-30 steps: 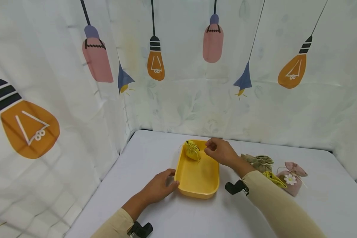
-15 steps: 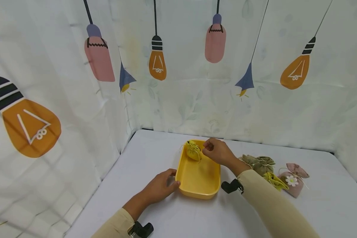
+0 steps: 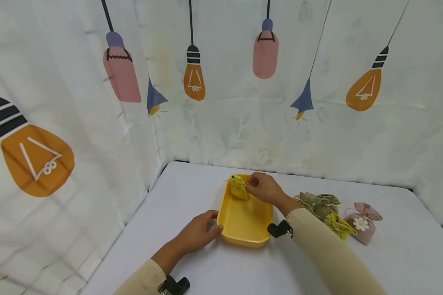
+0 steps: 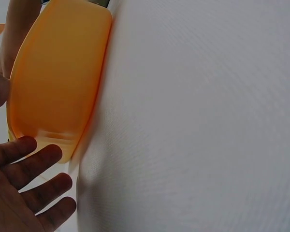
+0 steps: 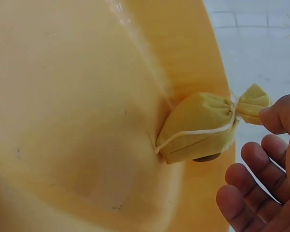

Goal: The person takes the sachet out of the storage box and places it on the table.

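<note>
A small yellow drawstring pouch (image 3: 238, 187) sits in the far left corner of a yellow plastic tray (image 3: 245, 227). My right hand (image 3: 266, 188) is over the tray, just right of the pouch. Seen from the right wrist, the thumb (image 5: 282, 113) meets or overlaps the pouch's gathered top, while the other fingers are loosely bent and apart from it. At the tray's left side rests my left hand (image 3: 196, 232), its thumb and forefinger by the rim. The left wrist view has its fingers (image 4: 41, 164) spread and fairly straight against or beside the tray wall.
Right of the tray, partly behind the right forearm, lie olive pouches (image 3: 323, 205), a yellow pouch (image 3: 339, 226) and a pink pouch with a white flower (image 3: 362, 225). A printed curtain (image 3: 229, 131) hangs behind the white table (image 3: 409, 254).
My right hand has moved left across the tray to the yellow pouch. The left hand stays at the tray's left side, and the tray and pouch look unmoved.
</note>
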Motion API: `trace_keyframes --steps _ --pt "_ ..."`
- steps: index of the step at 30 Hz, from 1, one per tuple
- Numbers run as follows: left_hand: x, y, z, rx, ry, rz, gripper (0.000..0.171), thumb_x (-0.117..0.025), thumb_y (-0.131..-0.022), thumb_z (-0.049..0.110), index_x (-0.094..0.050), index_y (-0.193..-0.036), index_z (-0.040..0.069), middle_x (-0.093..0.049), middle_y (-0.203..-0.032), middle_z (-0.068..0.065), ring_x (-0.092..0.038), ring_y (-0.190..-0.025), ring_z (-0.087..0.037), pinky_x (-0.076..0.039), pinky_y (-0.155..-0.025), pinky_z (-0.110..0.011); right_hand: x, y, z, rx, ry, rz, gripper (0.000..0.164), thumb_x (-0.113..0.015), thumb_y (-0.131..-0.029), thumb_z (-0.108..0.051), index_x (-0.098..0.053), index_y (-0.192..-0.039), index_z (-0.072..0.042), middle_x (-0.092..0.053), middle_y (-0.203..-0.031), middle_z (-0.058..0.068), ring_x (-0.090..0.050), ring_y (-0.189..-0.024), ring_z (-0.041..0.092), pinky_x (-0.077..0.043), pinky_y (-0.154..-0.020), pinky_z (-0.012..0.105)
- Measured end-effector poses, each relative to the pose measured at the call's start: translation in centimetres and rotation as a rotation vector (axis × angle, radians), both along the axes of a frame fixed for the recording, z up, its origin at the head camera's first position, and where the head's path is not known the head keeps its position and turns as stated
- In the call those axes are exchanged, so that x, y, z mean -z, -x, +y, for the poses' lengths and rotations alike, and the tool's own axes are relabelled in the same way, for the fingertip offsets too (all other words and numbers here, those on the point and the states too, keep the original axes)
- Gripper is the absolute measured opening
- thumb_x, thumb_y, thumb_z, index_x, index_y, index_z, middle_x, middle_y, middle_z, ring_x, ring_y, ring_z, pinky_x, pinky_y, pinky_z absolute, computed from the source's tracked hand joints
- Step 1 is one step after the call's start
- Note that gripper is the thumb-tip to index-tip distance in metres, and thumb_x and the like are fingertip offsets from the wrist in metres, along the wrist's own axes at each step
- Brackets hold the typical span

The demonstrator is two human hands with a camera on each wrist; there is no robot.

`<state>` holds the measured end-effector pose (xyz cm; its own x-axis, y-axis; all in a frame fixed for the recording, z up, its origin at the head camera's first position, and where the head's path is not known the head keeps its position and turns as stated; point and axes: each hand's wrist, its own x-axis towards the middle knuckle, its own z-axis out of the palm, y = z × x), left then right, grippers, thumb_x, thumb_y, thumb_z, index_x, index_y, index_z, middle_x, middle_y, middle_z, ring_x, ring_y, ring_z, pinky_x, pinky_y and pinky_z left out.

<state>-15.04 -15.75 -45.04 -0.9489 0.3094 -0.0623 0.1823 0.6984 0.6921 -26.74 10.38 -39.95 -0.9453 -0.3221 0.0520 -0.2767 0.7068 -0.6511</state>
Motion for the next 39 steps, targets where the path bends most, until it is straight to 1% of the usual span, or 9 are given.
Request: trace_keyframes --steps 5,14,21,24,28,35,39 --pt "-0.1 -0.1 -0.1 -0.013 0.005 -0.008 0.054 -0.063 -0.100 0.046 -0.052 -0.143 0.015 -0.058 -0.140 -0.002 -0.048 -0.137 -0.029 -0.036 -0.113 -0.058 0.1 0.1 -0.7 -0.007 0.002 0.000 0.025 -0.074 -0.094 -0.029 -0.069 -0.112 -0.012 -0.067 -0.100 -0.001 -0.063 -0.092 0.017 -0.056 -0.084 0.038" --pt "0.0 -0.1 -0.1 0.000 -0.007 0.004 0.052 -0.063 -0.101 0.044 -0.053 -0.141 0.013 -0.059 -0.139 -0.002 -0.049 -0.137 -0.029 -0.036 -0.113 -0.058 0.1 0.1 -1.6 0.007 -0.036 -0.045 0.029 -0.076 -0.092 -0.028 -0.069 -0.114 -0.011 -0.066 -0.099 -0.001 -0.062 -0.090 0.017 -0.056 -0.082 0.037" --pt "-0.2 -0.2 -0.1 -0.002 -0.004 0.005 0.052 -0.062 -0.101 0.044 -0.053 -0.142 0.012 -0.059 -0.139 -0.002 -0.048 -0.137 -0.029 -0.036 -0.113 -0.058 0.4 0.3 -1.9 0.002 -0.059 0.002 0.029 -0.076 -0.093 -0.026 -0.070 -0.115 -0.009 -0.067 -0.099 0.000 -0.062 -0.089 0.017 -0.056 -0.082 0.037" --pt "-0.1 -0.2 -0.1 -0.001 -0.006 0.001 0.052 -0.062 -0.101 0.044 -0.053 -0.142 0.013 -0.059 -0.139 -0.002 -0.048 -0.137 -0.029 -0.036 -0.113 -0.059 0.4 0.3 -1.9 0.013 -0.063 0.029 0.023 -0.075 -0.093 -0.026 -0.071 -0.110 -0.010 -0.066 -0.097 0.000 -0.061 -0.087 0.017 -0.056 -0.080 0.036" --pt "-0.1 -0.2 -0.1 -0.001 -0.007 -0.004 0.053 -0.062 -0.101 0.045 -0.053 -0.142 0.013 -0.059 -0.139 -0.002 -0.048 -0.137 -0.029 -0.036 -0.113 -0.059 0.2 0.2 -1.7 0.033 -0.039 0.057 0.016 -0.074 -0.094 -0.025 -0.070 -0.103 -0.012 -0.066 -0.095 0.001 -0.060 -0.084 0.019 -0.055 -0.077 0.036" --pt "-0.1 -0.2 0.0 -0.001 -0.007 -0.003 0.052 -0.062 -0.101 0.045 -0.053 -0.142 0.015 -0.059 -0.139 -0.001 -0.048 -0.137 -0.028 -0.037 -0.113 -0.058 -0.2 -0.4 -0.8 0.031 0.012 0.077 0.017 -0.073 -0.095 -0.025 -0.072 -0.108 -0.014 -0.067 -0.103 0.001 -0.062 -0.094 0.019 -0.056 -0.085 0.039" --pt "0.1 -0.1 -0.1 0.010 -0.015 0.010 0.051 -0.062 -0.101 0.044 -0.053 -0.141 0.014 -0.059 -0.138 0.000 -0.049 -0.137 -0.028 -0.037 -0.112 -0.059 -0.5 -0.9 0.0 0.021 0.064 0.072 0.016 -0.072 -0.094 -0.023 -0.072 -0.107 -0.013 -0.067 -0.101 0.001 -0.062 -0.093 0.020 -0.056 -0.084 0.039"
